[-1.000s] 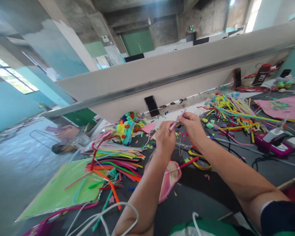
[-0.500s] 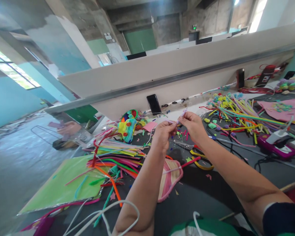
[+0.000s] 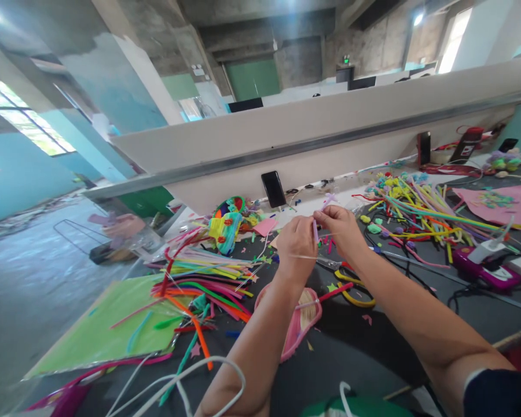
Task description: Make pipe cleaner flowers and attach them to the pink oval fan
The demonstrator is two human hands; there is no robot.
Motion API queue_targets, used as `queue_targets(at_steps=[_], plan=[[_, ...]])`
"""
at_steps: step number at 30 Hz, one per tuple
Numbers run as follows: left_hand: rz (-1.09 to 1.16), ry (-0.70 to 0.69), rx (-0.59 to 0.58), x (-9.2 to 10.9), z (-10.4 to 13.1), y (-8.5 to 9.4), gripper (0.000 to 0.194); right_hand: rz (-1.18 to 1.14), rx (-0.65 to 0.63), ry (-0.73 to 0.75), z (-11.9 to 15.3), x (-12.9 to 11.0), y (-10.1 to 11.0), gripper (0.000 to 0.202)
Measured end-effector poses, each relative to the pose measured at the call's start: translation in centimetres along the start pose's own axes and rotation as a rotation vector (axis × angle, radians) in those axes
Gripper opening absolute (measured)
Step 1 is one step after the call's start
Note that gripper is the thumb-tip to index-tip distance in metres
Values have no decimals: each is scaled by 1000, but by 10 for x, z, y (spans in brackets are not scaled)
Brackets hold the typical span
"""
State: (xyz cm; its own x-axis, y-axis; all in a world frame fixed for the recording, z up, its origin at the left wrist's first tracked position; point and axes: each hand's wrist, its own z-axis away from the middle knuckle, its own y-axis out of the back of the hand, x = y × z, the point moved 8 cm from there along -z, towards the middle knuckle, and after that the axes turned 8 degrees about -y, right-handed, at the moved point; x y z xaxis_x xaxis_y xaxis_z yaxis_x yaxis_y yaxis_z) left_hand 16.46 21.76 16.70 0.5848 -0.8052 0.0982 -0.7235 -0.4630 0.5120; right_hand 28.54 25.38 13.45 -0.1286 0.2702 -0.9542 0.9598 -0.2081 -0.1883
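My left hand (image 3: 298, 240) is closed, its back turned toward me, with the fingertips against a light purple pipe cleaner (image 3: 315, 230). My right hand (image 3: 342, 229) pinches the same purple piece between thumb and fingers, and a purple end sticks up beyond the knuckles. Exactly how the piece is bent is hidden by the fingers. Under my forearms lies a pink and cream striped craft piece (image 3: 290, 341) with a red pipe cleaner (image 3: 336, 291) across its edge. Scissors (image 3: 356, 301) with yellow and red handles rest just right of it.
Coloured pipe cleaners (image 3: 217, 266) are piled at left beside a green sheet (image 3: 99, 324); another heap (image 3: 421, 202) lies at right. A colourful fuzzy craft (image 3: 224, 230) and a phone (image 3: 273, 189) stand at the back. White cables (image 3: 180, 376) and a purple power strip (image 3: 488, 267) are nearby.
My left hand has turned over so its back shows, and it has moved slightly right and down. The purple piece now points downward between my hands. The right hand has shifted a little lower.
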Motion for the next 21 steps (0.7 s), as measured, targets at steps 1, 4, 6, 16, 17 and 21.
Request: queue_targets(at_steps=[1, 4, 6, 16, 17, 21], plan=[[6, -9, 2, 0, 0, 0, 16, -5, 9, -1, -1, 2, 1, 26], [49, 46, 10, -5, 1, -2, 16, -24, 36, -17, -4, 6, 6, 22], [69, 88, 13, -9, 0, -3, 14, -18, 42, -19, -5, 7, 8, 21], [126, 81, 86, -7, 1, -3, 12, -12, 9, 45, -5, 13, 2, 22], [125, 97, 109, -8, 2, -3, 12, 0, 13, 44, -5, 14, 2, 23], [221, 362, 105, -30, 7, -9, 16, 32, 2, 57, -4, 15, -1, 22]])
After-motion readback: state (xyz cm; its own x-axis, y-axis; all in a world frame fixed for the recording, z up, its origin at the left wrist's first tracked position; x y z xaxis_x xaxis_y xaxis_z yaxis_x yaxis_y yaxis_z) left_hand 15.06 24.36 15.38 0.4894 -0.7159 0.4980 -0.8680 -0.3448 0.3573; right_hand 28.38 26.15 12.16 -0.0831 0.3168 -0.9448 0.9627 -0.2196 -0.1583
